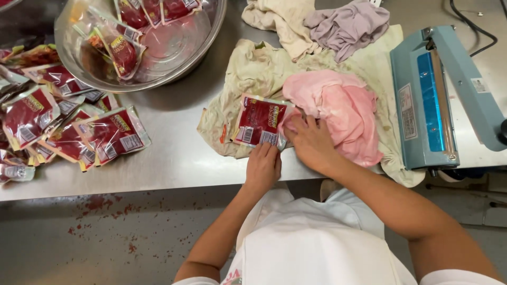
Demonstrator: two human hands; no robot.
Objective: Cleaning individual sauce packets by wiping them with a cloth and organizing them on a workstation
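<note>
Pressing down on a red sauce pouch (260, 121), the left hand (262, 168) pins its lower edge with the fingertips, apparently to keep it from sliding. The pouch lies flat on a stained beige cloth (253, 74) spread over the steel worktop (174, 158), which likely catches residue. The right hand (311, 142) grasps a pink cloth (338, 108) and bears on the pouch's right edge, a position suited to wiping the film. A blue heat sealer (430, 100) stands just beside the cloths on the right, within reach. To the left, a pile of filled pouches (63, 132) lies on the worktop, well apart from the cloths, and a steel bowl (211, 42) behind it holds more pouches. Two further crumpled cloths (322, 24) rest at the rear.
</note>
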